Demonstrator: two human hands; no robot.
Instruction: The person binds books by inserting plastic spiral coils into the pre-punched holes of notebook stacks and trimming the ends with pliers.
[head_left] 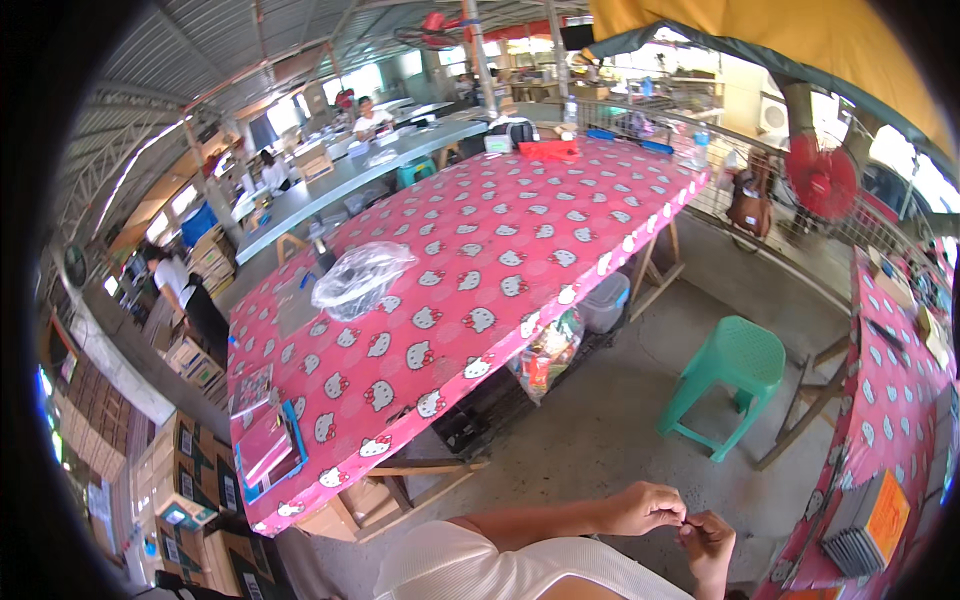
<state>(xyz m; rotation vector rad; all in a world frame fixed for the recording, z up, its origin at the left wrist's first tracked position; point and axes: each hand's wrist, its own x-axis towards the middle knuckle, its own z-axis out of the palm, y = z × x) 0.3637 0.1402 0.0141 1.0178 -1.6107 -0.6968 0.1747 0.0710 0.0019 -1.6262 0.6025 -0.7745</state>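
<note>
My left hand (645, 507) and my right hand (708, 541) meet in front of my body, above the concrete floor. Both are closed, with thumbs and fingertips pinched together and nearly touching. Anything between the fingertips is too small to make out. Beyond them stands a long table (465, 330) under a pink cloth with a cat-face pattern. A crumpled clear plastic bag (362, 280) lies on it. At its near left corner sits a blue tray (296, 440) with a pink book or folder (267, 445).
A green plastic stool (735, 360) stands right of the long table. A second pink-covered table (870, 400) at the right bears dark stacked items with an orange top (882, 522). Cardboard boxes (190, 465) fill the lower left. A red fan (822, 178) and several people are farther off.
</note>
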